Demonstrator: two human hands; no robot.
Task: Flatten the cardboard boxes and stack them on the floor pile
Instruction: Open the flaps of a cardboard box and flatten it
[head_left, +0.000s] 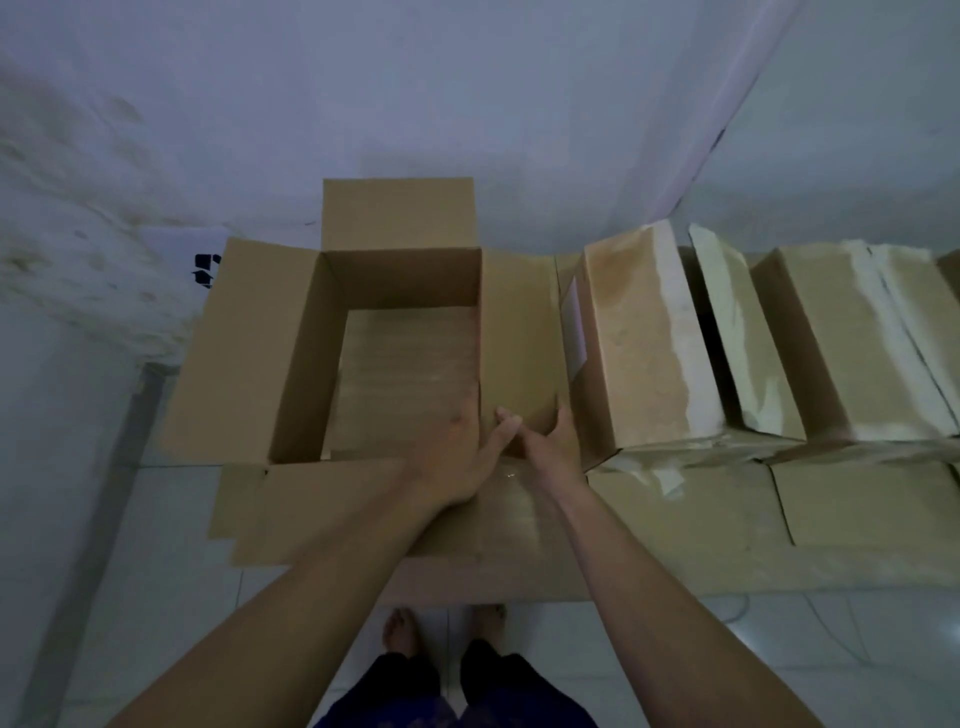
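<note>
Box (405, 322) open; right flap between left hand (460, 457) and right hand (553, 441).

Head cam, looks steeply down, close over open box (400, 358).

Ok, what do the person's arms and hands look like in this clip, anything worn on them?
Both forearms are bare up to the frame edge, with no sleeves showing. The left hand and right hand wear no gloves, and no watch, ring or wristband is visible. The picture is dim and soft, so fine details cannot be ruled out.
</note>
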